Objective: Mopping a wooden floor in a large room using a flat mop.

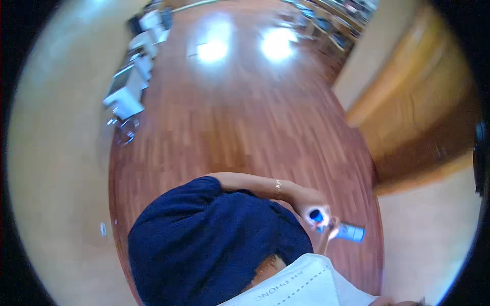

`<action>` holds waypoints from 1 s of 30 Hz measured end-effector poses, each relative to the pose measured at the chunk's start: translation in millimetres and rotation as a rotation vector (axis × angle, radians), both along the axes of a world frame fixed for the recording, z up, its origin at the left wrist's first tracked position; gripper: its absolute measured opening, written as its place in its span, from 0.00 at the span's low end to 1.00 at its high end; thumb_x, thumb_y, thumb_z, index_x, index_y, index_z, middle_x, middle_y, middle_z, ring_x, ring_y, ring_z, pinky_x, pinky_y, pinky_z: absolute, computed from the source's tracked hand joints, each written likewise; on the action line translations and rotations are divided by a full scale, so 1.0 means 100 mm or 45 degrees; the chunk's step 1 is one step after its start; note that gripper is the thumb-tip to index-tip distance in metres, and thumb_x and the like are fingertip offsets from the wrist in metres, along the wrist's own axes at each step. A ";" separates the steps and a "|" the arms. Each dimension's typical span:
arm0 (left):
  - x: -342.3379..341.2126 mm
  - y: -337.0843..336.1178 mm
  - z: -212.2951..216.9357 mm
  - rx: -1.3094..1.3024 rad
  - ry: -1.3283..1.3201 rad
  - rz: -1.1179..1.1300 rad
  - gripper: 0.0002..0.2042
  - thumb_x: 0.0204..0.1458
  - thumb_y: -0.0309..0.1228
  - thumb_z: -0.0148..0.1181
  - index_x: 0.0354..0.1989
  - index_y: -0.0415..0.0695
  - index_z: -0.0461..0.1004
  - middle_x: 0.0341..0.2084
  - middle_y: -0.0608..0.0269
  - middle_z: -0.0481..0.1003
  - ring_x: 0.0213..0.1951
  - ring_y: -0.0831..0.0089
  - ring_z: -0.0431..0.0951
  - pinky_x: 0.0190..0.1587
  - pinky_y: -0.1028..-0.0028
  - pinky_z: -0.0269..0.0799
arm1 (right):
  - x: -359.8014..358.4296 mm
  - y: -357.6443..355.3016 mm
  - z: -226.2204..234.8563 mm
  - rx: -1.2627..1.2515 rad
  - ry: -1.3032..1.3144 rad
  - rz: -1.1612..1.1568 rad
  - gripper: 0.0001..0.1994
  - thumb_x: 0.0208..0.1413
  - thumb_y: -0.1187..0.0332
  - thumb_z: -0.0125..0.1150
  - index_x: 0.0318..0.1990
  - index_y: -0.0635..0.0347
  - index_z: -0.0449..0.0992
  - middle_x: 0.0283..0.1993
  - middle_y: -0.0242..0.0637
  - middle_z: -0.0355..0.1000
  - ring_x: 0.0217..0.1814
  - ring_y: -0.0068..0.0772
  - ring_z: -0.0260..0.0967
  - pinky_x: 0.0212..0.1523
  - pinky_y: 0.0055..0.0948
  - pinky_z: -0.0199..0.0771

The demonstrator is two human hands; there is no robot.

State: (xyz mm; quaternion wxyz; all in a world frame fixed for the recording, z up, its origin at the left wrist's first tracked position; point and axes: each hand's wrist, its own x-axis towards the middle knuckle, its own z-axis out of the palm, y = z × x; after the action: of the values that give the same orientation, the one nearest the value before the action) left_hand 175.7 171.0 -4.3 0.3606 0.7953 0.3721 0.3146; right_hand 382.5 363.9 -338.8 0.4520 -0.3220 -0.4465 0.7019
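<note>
My left arm reaches across my dark blue shirt to the right, a bracelet [278, 188] around its wrist. At the arm's end, my left hand [308, 204] is closed around a small round dark blue thing [316, 217] with a bright rim. Just below it is my right hand [333, 228], its fingers bent together at the near end of a light blue and grey cylinder [352, 233], which points right. Blur and glare hide exactly how the fingers lie and whether the two things touch.
Reddish-brown wood floor [204, 137] stretches ahead. Along the left wall stand white boxes [126, 89] and a shiny round metal frame [127, 130]. On the right are a brown wooden panel [423, 102] and, farther off, a cluttered wooden shelf [334, 25].
</note>
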 end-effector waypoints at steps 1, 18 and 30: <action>0.06 0.08 -0.03 0.110 -0.038 -0.004 0.09 0.42 0.34 0.66 0.27 0.46 0.72 0.27 0.59 0.74 0.31 0.57 0.75 0.34 0.59 0.66 | -0.24 -0.01 0.03 0.067 -0.142 0.063 0.08 0.52 0.68 0.61 0.27 0.58 0.69 0.30 0.32 0.66 0.34 0.26 0.62 0.40 0.28 0.68; -0.21 -0.53 0.18 0.450 0.527 0.699 0.12 0.31 0.38 0.67 0.21 0.50 0.70 0.22 0.62 0.73 0.33 0.57 0.74 0.42 0.57 0.58 | -1.99 -0.18 0.49 1.081 -0.833 0.832 0.10 0.48 0.69 0.66 0.25 0.60 0.69 0.24 0.34 0.64 0.24 0.29 0.61 0.26 0.31 0.64; -0.24 -1.35 0.86 0.464 0.632 0.940 0.12 0.25 0.40 0.62 0.17 0.47 0.74 0.19 0.60 0.75 0.27 0.58 0.78 0.33 0.55 0.69 | -3.13 -1.80 1.08 1.323 -0.110 1.542 0.09 0.47 0.72 0.66 0.24 0.60 0.69 0.24 0.34 0.67 0.25 0.31 0.64 0.28 0.31 0.65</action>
State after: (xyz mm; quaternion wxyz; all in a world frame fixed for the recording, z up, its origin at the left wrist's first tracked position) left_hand 151.4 35.6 82.2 -0.0203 0.7113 0.6434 0.2823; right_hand 69.1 184.0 -230.7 0.0668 0.2014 -0.8309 0.5144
